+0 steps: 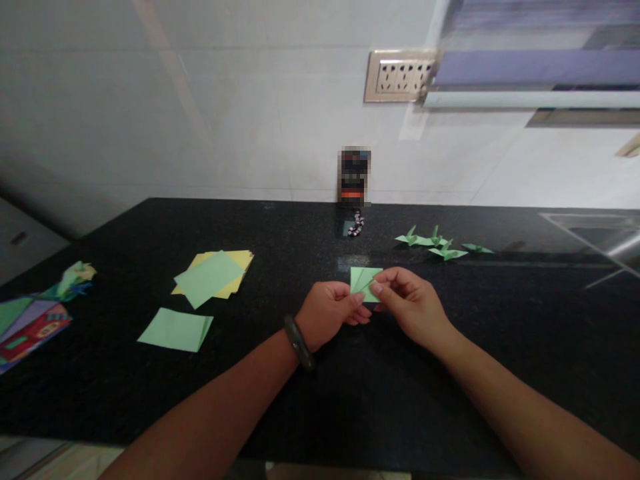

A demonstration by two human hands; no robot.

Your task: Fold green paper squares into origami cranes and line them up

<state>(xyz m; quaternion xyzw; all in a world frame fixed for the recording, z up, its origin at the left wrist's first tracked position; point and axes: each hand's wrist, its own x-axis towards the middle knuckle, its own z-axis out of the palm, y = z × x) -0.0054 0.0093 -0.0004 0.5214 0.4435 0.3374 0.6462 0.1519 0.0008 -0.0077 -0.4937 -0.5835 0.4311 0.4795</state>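
Observation:
A small square of folded green origami paper [363, 279] is held between both my hands, just above the dark countertop. My left hand [330, 308] pinches its lower left corner with the thumb on top. With thumb and fingers, my right hand [413, 300] grips its right edge, where a diagonal fold shows. Several finished green paper cranes [446, 252] stand beyond my right hand. To the left lies a green sheet folded over [175, 331]. Behind it is a stack of yellow and green paper sheets [213, 275].
At the far left lie a colourful paper packet [43, 330] and a crumpled paper bundle [75, 280]. A phone-like object [354, 175], blurred out, leans on the wall, with a beaded strap [356, 225] before it. A sink edge [595, 233] is at the right.

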